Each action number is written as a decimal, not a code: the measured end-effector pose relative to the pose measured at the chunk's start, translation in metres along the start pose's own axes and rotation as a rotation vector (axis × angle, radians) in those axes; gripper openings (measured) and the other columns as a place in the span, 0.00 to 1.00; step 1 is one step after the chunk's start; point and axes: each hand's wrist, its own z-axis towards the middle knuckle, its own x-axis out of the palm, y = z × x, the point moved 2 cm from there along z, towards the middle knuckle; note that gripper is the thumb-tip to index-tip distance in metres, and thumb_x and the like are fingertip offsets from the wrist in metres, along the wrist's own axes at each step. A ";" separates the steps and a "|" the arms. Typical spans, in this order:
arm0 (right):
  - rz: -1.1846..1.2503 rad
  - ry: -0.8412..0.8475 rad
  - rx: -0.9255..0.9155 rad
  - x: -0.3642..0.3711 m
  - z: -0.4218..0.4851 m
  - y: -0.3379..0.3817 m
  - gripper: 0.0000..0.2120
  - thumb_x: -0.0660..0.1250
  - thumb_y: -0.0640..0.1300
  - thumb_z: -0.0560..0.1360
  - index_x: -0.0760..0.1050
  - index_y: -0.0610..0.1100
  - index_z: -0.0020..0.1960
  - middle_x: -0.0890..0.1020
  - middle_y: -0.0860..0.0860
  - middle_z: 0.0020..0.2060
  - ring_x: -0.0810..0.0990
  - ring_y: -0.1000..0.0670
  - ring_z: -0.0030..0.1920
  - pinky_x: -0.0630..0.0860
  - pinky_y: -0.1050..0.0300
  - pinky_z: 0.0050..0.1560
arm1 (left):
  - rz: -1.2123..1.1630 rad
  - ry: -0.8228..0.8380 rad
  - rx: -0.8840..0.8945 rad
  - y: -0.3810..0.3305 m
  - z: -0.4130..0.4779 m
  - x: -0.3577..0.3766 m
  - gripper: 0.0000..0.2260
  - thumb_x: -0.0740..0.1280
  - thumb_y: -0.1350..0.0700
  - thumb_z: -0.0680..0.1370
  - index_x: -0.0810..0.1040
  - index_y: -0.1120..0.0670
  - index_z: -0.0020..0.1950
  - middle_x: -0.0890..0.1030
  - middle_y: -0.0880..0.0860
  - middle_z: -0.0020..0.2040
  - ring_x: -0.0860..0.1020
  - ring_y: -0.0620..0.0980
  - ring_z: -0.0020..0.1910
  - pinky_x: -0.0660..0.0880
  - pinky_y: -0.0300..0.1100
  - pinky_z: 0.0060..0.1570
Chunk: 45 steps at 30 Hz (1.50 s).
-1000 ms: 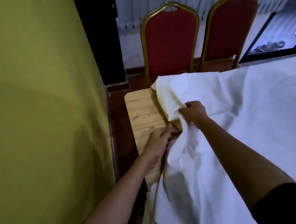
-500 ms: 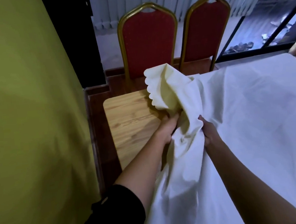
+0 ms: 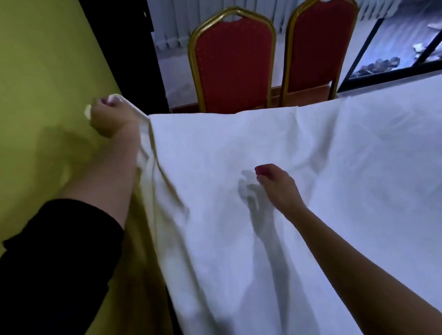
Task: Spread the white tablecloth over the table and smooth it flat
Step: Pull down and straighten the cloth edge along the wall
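The white tablecloth (image 3: 349, 171) lies spread across the whole table, hiding the wooden top. My left hand (image 3: 111, 118) is raised at the left, close to the green wall, shut on the cloth's corner and pulling it out taut; folds run down from the fist along the left edge. My right hand (image 3: 278, 186) hovers just above the middle of the cloth, fingers curled loosely, holding nothing, its shadow on the fabric below.
A green wall (image 3: 18, 92) stands close on the left. Two red chairs with gold frames (image 3: 234, 60) (image 3: 321, 47) stand at the table's far side. Vertical blinds and a dark glass panel lie behind them.
The bunched cloth was pulled left over the bare wooden tabletop, which is now covered. My left hand moved up and left with the corner; my right hand let go of the cloth.
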 end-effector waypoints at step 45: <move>-0.886 0.179 -0.275 0.101 -0.020 -0.030 0.29 0.40 0.62 0.79 0.37 0.58 0.77 0.39 0.50 0.78 0.35 0.44 0.77 0.37 0.37 0.73 | 0.292 0.400 0.189 0.113 -0.028 0.092 0.05 0.71 0.57 0.73 0.81 0.57 0.46 0.83 0.57 0.48 0.81 0.53 0.48 0.71 0.38 0.42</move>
